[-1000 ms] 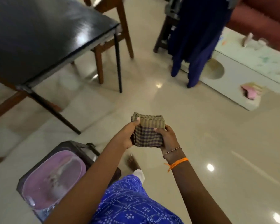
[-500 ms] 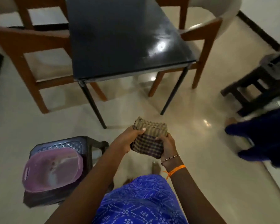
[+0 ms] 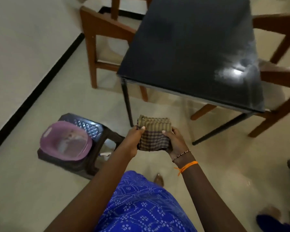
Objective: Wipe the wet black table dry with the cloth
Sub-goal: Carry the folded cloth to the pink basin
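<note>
Head view, sole view on record.

Item 1: cloth (image 3: 153, 134), checked, folded into a thick pad. Held in front of the body over the floor, short of the desk and not touching it.

Item 2: left hand (image 3: 132, 141). Grip closed on the cloth's left edge, thumb on top.

Item 3: right hand (image 3: 175, 141). Grip closed on the cloth's right edge, thumb on top.

Item 4: black desk (image 3: 191, 47), ahead and to the right. A smeared glare patch near its near right corner reads as a wet film; the rest is too blurred to judge.

Progress: wiping appears not yet begun; the whole top seems left to do.

Edges and room: near desk edge faces the person, with open floor between. A wooden chair (image 3: 100, 46) stands tight along the left side, another chair (image 3: 281, 72) along the right. A dark stool (image 3: 84, 148) carrying a pink basin (image 3: 65, 141) sits low to the left, near the left forearm; likely best passed on the right.
</note>
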Demonstrator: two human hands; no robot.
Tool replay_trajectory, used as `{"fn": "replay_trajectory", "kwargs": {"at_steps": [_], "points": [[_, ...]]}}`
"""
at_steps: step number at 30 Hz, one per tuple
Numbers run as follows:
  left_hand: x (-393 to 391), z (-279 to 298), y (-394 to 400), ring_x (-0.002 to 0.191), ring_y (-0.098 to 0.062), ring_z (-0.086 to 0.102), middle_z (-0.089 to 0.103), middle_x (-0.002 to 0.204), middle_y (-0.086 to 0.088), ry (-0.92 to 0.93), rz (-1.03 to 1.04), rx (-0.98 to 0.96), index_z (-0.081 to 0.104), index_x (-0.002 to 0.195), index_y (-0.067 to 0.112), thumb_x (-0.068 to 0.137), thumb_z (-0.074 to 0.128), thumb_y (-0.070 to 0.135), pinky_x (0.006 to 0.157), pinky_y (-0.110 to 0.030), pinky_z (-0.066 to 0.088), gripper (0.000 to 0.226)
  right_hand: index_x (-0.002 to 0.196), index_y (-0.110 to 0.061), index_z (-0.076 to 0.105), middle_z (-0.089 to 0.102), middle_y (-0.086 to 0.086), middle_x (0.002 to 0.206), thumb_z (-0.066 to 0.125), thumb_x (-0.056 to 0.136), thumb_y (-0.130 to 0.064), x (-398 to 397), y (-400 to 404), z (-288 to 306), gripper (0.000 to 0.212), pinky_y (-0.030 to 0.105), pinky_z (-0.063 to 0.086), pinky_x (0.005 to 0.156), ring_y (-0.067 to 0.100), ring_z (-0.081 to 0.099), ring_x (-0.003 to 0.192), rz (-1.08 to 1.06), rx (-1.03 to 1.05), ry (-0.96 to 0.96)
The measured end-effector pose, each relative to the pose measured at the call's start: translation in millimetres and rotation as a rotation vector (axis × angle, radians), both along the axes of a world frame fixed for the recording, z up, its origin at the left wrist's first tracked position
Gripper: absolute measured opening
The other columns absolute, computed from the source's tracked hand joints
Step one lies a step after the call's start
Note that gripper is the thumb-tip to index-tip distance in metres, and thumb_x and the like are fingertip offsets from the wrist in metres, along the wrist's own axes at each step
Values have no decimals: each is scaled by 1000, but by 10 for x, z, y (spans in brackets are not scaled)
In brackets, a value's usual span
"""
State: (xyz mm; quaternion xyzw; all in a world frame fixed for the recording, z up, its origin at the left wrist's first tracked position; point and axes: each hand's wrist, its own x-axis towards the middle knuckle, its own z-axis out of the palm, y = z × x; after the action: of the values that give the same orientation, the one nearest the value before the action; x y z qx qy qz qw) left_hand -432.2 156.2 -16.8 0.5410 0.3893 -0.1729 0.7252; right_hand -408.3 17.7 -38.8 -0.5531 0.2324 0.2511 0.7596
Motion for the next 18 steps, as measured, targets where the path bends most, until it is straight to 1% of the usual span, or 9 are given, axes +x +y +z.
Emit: {"fn": "replay_trajectory", "kwargs": {"at_steps": [3,5,6,8,9,11,12,15,18], "points": [[-116,-30,258,111,-30,59,62,123,-16,53,142,-4,55,125,4,95,46,11,88,-38,49,32,103,-9,51,62,10,91,50,90,2,108,292,-45,17,33,50,63,23,60,76,135,-6,37],[-201,-68,486,111,-33,59,62,122,-19,71,235,-10,55,122,1,91,48,5,91,-41,48,32,95,-13,52,61,10,91,50,90,1,170,544,-82,16,33,48,63,23,59,76,225,-12,78],[-244,-102,604,108,-33,60,63,119,-19,63,280,-19,56,121,-1,89,48,1,91,-41,48,33,94,-14,51,61,10,92,51,90,1,200,686,-106,16,34,47,64,23,59,76,278,-22,85],[-300,-136,811,95,-30,61,64,108,-18,78,356,-34,57,116,0,86,45,-6,80,-37,50,33,100,-12,51,60,11,92,52,89,2,251,959,-131,17,33,47,62,24,59,75,374,-53,80],[-327,-147,936,94,-31,61,63,109,-19,94,395,-34,57,115,1,85,44,-8,76,-36,50,33,103,-11,50,60,11,91,52,89,2,267,1124,-142,19,32,47,60,24,59,73,426,-76,78],[-380,-194,1190,106,-35,58,60,119,-21,130,478,-37,56,116,0,85,45,-6,84,-40,48,34,105,-11,49,60,10,86,51,89,3,287,1466,-177,21,29,47,57,22,58,69,526,-129,71],[-419,-214,1316,106,-35,57,61,117,-20,136,534,-52,57,114,3,85,45,-4,86,-40,48,32,105,-11,49,60,9,84,50,88,4,294,1641,-197,22,27,48,54,21,58,68,579,-156,62],[-609,-285,1674,84,-24,58,63,90,-10,141,703,-113,59,101,7,90,45,5,76,-33,48,18,106,-10,50,60,10,86,50,87,5,254,2142,-305,24,25,50,53,20,58,71,753,-213,4],[-803,-393,1990,69,-18,56,60,75,-7,136,851,-167,57,82,10,91,47,10,59,-29,46,13,100,-13,51,60,14,97,53,85,5,160,2556,-423,24,33,50,67,22,58,79,918,-289,-99]]}}
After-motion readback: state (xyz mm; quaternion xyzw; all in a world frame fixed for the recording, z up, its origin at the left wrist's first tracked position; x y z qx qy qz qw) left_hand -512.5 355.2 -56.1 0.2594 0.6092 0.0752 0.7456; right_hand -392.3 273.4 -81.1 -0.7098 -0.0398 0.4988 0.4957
